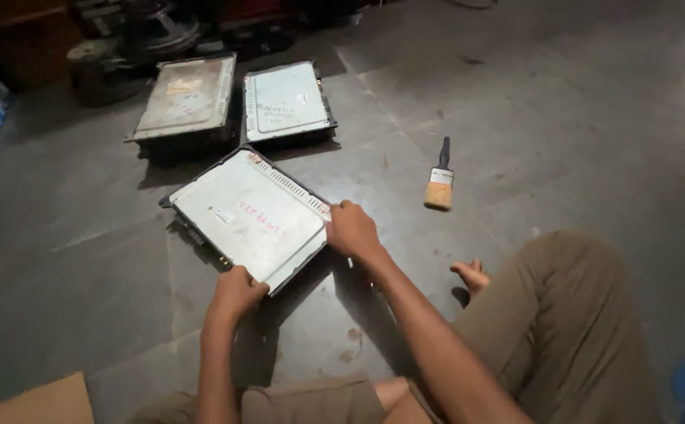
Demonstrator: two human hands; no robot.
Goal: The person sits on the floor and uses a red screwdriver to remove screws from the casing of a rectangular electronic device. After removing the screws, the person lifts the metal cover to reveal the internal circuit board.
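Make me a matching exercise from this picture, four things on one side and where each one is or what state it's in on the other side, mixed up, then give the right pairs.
Things:
1. nearest metal box
2. paintbrush
3. rusty metal box
4. cardboard piece

Places or states:
A. lying alone on the floor, right of the boxes
B. gripped at its near edge by the left hand and right hand
C. bottom left corner of the view
D. farthest back on the left, brownish lid

Pairs: 1-B, 2-A, 3-D, 4-C
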